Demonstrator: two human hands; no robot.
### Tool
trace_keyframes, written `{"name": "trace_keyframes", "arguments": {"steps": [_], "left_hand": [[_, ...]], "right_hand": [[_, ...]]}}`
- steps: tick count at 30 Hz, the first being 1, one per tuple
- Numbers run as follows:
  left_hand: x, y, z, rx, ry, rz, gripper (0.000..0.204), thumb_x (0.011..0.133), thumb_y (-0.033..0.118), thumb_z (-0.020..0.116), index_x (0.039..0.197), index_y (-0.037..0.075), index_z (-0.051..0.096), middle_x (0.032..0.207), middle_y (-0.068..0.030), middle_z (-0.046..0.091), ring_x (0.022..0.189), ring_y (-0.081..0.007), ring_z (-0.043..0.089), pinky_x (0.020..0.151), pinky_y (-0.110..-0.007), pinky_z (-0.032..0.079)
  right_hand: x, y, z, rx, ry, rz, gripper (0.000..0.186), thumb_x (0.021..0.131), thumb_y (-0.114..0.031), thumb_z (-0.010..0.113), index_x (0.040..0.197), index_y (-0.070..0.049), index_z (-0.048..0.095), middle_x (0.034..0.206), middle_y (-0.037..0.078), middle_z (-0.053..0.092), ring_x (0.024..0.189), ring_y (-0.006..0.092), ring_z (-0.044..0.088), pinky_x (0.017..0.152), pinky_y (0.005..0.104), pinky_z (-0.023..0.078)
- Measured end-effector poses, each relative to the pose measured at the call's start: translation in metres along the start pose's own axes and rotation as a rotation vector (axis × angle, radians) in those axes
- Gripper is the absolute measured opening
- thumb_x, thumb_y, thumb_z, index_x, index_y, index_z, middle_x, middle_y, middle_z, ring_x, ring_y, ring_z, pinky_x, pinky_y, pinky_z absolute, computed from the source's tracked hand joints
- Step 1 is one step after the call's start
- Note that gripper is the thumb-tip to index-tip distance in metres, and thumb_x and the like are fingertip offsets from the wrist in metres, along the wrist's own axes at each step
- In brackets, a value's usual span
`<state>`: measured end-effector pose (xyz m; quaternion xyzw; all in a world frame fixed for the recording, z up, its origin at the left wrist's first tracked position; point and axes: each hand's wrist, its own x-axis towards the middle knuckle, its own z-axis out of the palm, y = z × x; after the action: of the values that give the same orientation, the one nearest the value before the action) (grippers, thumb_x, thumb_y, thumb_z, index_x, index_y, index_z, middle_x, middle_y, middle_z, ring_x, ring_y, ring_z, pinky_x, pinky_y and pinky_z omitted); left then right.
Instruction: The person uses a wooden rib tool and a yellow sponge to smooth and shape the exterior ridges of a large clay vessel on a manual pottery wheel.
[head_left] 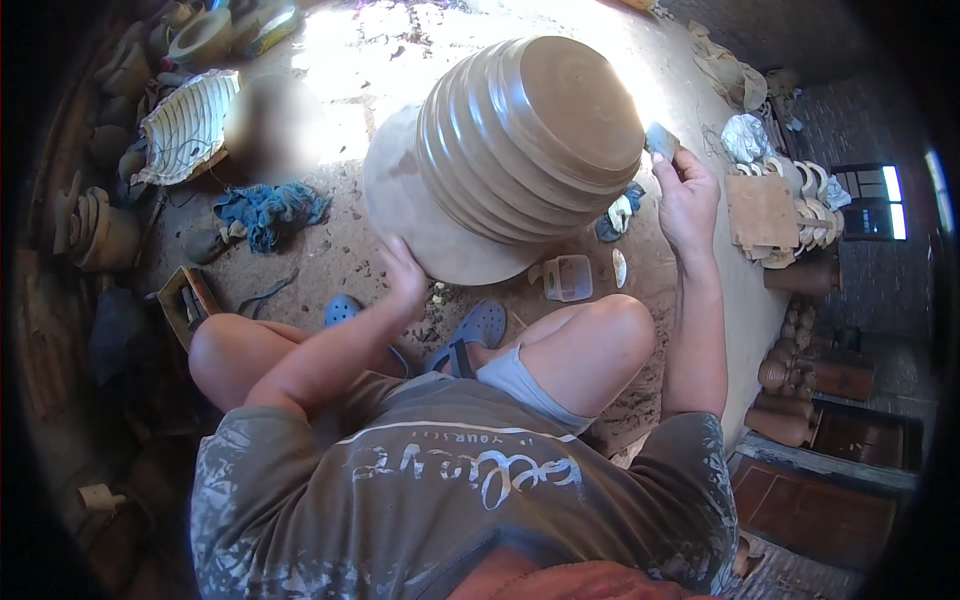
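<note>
Glossy, ribbed clay pot (520,150) on a round disc (395,190), upper centre.
Right hand (690,205) pinches a flat grey scrap (660,139) just beside it; left hand (404,280), fingers extended, touches the disc (crumpled blue rag (268,216), upper left).

There are two clogs (482,325), one ribbed vessel (530,140), one round disc (400,195), one left hand (403,278), one right hand (690,202), one flat grey piece (660,139) and one clear tub (573,277)

Glare on floor (338,60), dark edges
</note>
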<state>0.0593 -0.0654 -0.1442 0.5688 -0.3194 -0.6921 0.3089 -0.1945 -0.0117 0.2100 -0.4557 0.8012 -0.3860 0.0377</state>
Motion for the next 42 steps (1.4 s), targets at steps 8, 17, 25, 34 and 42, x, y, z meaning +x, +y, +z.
{"name": "trace_keyframes", "arguments": {"steps": [8, 17, 25, 34, 42], "left_hand": [[-0.004, 0.018, -0.013, -0.111, -0.222, -0.17, 0.096, 0.1, 0.076, 0.033, 0.159, 0.001, 0.024, 0.159, -0.0234, 0.037, 0.146, -0.0342, 0.039, 0.119, -0.051, 0.032], [-0.054, -0.004, 0.002, 0.203, -0.23, -0.245, 0.086, 0.106, 0.061, 0.039, 0.161, -0.001, 0.017, 0.161, -0.026, 0.035, 0.15, -0.0341, 0.034, 0.122, -0.047, 0.029], [0.044, 0.083, -0.015, -0.192, 0.013, -0.116, 0.086, 0.105, 0.064, 0.038, 0.154, -0.005, 0.025, 0.156, -0.0268, 0.04, 0.144, -0.0355, 0.041, 0.121, -0.048, 0.031], [-0.061, -0.014, -0.013, 0.148, -0.567, -0.502, 0.085, 0.104, 0.07, 0.033, 0.161, 0.008, 0.024, 0.164, -0.0169, 0.029, 0.149, -0.0346, 0.034, 0.115, -0.051, 0.037], [0.072, 0.054, -0.028, -0.064, -0.15, -0.072, 0.084, 0.107, 0.064, 0.03, 0.157, -0.003, 0.023, 0.159, -0.0232, 0.038, 0.143, -0.0331, 0.042, 0.119, -0.045, 0.034]], "right_hand": [[0.008, 0.018, 0.002, -0.041, 0.049, -0.001, 0.024, 0.097, -0.015, 0.067, 0.101, 0.007, 0.074, 0.081, 0.008, 0.074, 0.072, 0.0102, 0.062, 0.069, 0.0308, 0.05], [0.001, 0.009, 0.015, 0.003, 0.055, 0.078, 0.015, 0.099, -0.008, 0.065, 0.103, 0.004, 0.073, 0.085, -0.003, 0.064, 0.077, 0.0038, 0.051, 0.069, 0.0227, 0.042], [-0.013, -0.001, 0.019, -0.02, 0.131, 0.039, 0.015, 0.099, -0.008, 0.065, 0.102, 0.004, 0.073, 0.084, -0.004, 0.063, 0.076, 0.0033, 0.049, 0.066, 0.0221, 0.041], [-0.026, 0.009, 0.016, -0.086, 0.149, -0.041, 0.017, 0.099, -0.009, 0.066, 0.11, 0.003, 0.074, 0.084, -0.004, 0.066, 0.076, 0.0023, 0.053, 0.067, 0.0223, 0.045], [-0.031, 0.007, 0.018, -0.06, 0.191, -0.052, 0.022, 0.098, -0.009, 0.065, 0.114, 0.004, 0.072, 0.086, 0.004, 0.069, 0.077, 0.0089, 0.06, 0.071, 0.0273, 0.049]]}}
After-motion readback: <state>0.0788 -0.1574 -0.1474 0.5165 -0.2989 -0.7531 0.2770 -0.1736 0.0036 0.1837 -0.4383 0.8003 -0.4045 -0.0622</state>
